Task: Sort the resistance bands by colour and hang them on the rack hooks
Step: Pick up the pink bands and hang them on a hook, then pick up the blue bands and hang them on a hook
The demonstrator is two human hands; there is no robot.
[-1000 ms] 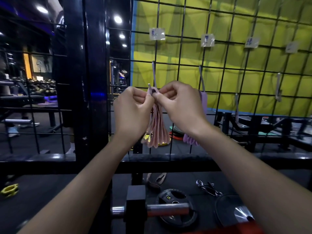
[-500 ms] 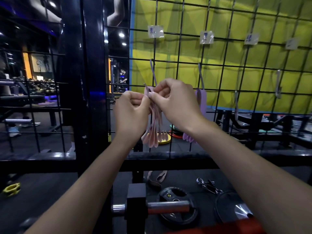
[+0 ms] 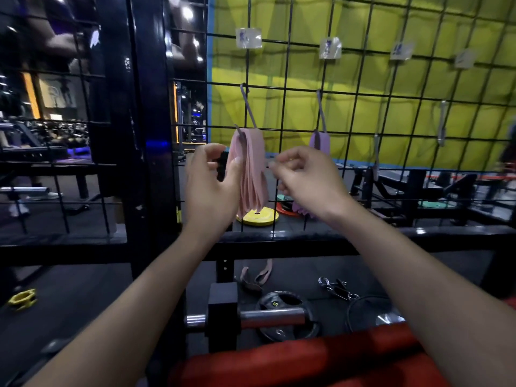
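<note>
A bunch of pink resistance bands hangs from the leftmost hook on the black wire rack. My left hand is just left of the bunch, fingers apart, with the thumb resting against the front band. My right hand is to the right of the bunch, loosely curled, apart from it and holding nothing. A bunch of purple bands hangs on the second hook, partly hidden behind my right hand. Two more hooks to the right carry nothing.
Paper labels are fixed on the grid above the hooks. On the floor below lie a pink band, a black weight plate on a steel bar, metal clips and a yellow plate. Red padding lies nearest me.
Both hands held the top of the pink bunch at the hook earlier. Now they have let go and moved apart and down, and the bunch hangs on the hook by itself.
</note>
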